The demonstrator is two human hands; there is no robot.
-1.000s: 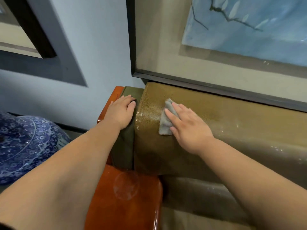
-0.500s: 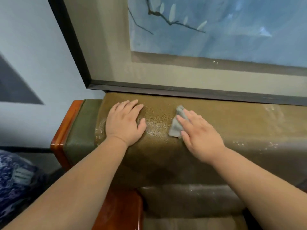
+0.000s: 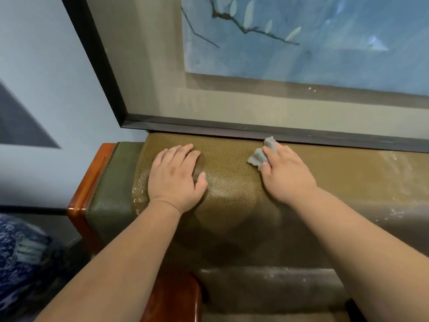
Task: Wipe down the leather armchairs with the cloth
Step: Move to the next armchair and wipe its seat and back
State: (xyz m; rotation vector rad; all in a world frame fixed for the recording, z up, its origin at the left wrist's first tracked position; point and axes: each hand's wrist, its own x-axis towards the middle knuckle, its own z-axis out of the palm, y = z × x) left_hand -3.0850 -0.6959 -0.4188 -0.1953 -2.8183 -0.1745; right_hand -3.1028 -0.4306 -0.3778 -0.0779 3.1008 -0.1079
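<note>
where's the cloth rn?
Head view: the grey cloth lies under the right hand's fingers on top of the armchair backrest, right of the left hand, just below the picture frame.

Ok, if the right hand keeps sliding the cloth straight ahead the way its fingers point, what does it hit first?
Most likely the black picture frame. The right hand presses the cloth on the armchair's top edge, fingers aimed up-left toward the wall; the cloth's far corner already looks nearly against the frame, though depth is unclear.

Black-framed blue branch painting [image 3: 278, 54] on wall, blue-patterned ceramic [image 3: 21, 259] lower left
</note>
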